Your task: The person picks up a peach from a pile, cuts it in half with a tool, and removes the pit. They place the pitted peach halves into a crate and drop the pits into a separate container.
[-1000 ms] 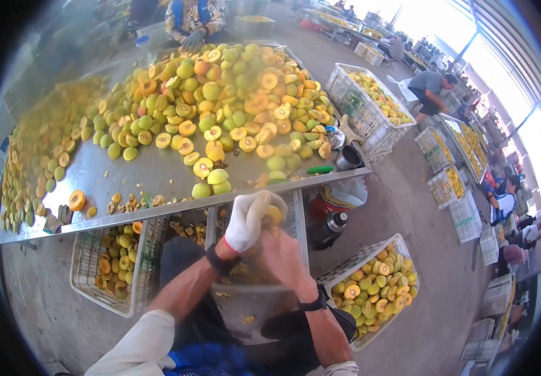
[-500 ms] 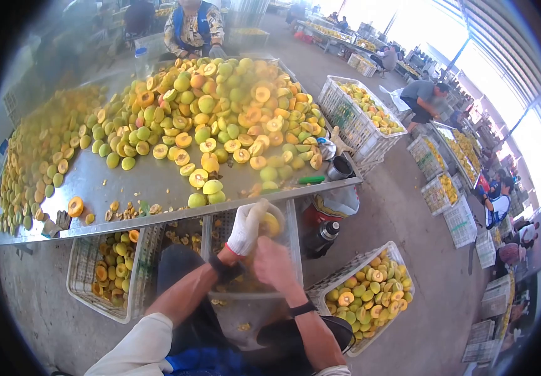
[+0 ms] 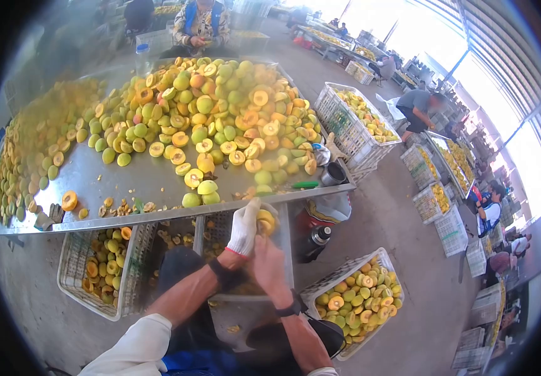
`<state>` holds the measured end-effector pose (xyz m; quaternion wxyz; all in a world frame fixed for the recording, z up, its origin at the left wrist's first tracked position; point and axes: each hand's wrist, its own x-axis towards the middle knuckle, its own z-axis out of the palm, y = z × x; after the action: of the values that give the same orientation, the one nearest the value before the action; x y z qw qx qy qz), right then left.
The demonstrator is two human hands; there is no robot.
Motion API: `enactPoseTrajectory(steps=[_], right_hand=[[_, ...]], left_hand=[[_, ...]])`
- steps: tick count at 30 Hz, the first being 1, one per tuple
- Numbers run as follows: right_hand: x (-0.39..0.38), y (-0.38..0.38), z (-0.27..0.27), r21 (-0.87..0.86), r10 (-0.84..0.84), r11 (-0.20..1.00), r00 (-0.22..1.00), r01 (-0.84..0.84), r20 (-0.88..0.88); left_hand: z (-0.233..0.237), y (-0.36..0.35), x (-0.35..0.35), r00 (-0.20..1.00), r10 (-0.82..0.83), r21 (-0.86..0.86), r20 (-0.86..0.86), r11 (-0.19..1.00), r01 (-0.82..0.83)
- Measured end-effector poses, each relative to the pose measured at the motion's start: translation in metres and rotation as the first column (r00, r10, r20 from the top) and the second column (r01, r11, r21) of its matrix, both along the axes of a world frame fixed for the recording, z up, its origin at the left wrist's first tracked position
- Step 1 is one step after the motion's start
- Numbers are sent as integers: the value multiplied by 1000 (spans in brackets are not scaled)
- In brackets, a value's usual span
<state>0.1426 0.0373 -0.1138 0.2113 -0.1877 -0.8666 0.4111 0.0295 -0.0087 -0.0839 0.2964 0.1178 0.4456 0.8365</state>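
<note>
My left hand (image 3: 243, 232), in a white glove, is closed around a cut peach (image 3: 265, 220) with yellow-orange flesh. My bare right hand (image 3: 267, 266) is a closed fist just below the fruit, close to the glove. Whatever its fingers may grip is hidden. Both hands are above a plastic crate (image 3: 290, 263) between my knees, near the front edge of the metal table (image 3: 158, 178). A large heap of whole and halved peaches (image 3: 201, 106) covers much of the tabletop.
Peach-filled crates stand at left (image 3: 119, 307) and right (image 3: 380, 254). A black thermos (image 3: 314, 243) is right of my hands. A metal cup (image 3: 333, 174) and a green object (image 3: 306, 185) lie at the table's right corner. A person (image 3: 201, 28) sits opposite.
The view has shifted slightly. My left hand still holds the peach, and my right fist has turned a little beside it. The person opposite has brought both hands together.
</note>
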Motion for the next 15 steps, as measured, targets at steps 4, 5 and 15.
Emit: enactPoseTrajectory(steps=[4, 5, 15], right_hand=[[5, 9, 3, 13, 61, 998, 989, -59, -132], [10, 15, 4, -95, 89, 991, 991, -98, -100], [12, 15, 5, -100, 130, 985, 984, -142, -118]], left_hand=[[6, -5, -2, 969, -107, -25, -222, 994, 104], [14, -10, -3, 956, -161, -42, -247, 987, 155], [7, -8, -8, 897, -254, -98, -363, 967, 234]])
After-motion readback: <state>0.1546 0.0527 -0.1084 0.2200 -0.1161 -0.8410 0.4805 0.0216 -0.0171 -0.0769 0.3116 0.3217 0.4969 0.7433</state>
